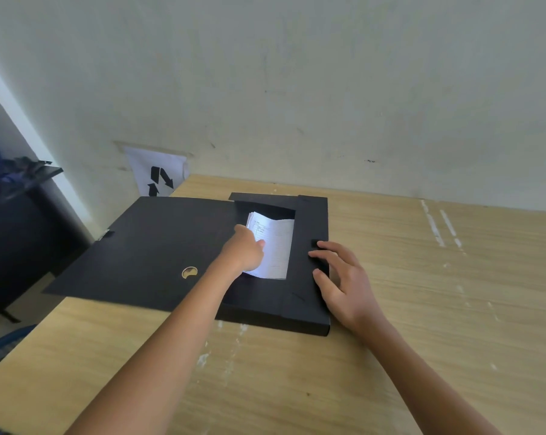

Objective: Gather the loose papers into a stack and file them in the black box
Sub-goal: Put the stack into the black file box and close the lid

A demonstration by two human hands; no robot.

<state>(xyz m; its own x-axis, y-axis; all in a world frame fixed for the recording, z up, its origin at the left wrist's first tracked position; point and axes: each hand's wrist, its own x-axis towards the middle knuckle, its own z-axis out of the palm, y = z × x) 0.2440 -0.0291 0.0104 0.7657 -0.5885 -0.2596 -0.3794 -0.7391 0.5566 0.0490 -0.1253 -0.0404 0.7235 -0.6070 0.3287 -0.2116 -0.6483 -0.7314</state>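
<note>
The desk point(422, 277) carries the black box point(306, 296), its lid point(146, 246) thrown open to the left so the papers point(274, 243) can go in. They lie inside already, bowed upward. The right hand point(343, 284) rests flat and spread on the box's right flap, probably steadying it. The left hand point(245, 251), loosely curled, presses the papers' left edge, holding nothing that I can see.

White papers point(273, 243), seemingly slightly curled, inside open black box point(306, 277), lid flap spread leftward.
</note>
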